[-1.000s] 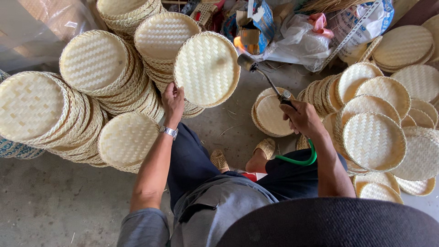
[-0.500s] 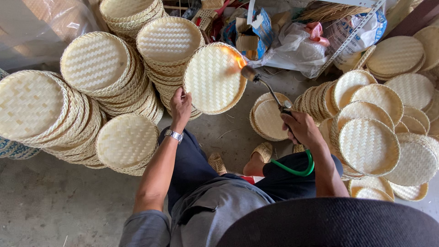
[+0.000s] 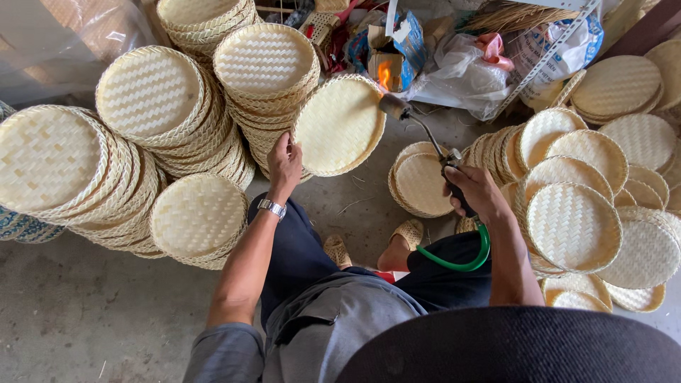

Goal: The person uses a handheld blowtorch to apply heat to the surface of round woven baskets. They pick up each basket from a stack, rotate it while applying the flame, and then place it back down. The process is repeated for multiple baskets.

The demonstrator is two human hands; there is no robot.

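Bare grey concrete floor (image 3: pixel 85 319) in daylight, crowded with stacks of woven trays (image 3: pixel 163 120), plastic bags (image 3: pixel 461 71) at the back.

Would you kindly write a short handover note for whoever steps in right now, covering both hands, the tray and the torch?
Left hand: grips the rim of one round woven tray, held up on edge, tilted toward the torch.
Right hand: closed on the handle of a gas torch fed by a green hose; the flame burns at the tray's upper right rim.
Around: tall stacks of like trays to the left, more trays on the right.
Done: cannot tell which stacks are singed.
Left: the held tray is mid-pass; torch is lit, so mind the plastic bags behind.
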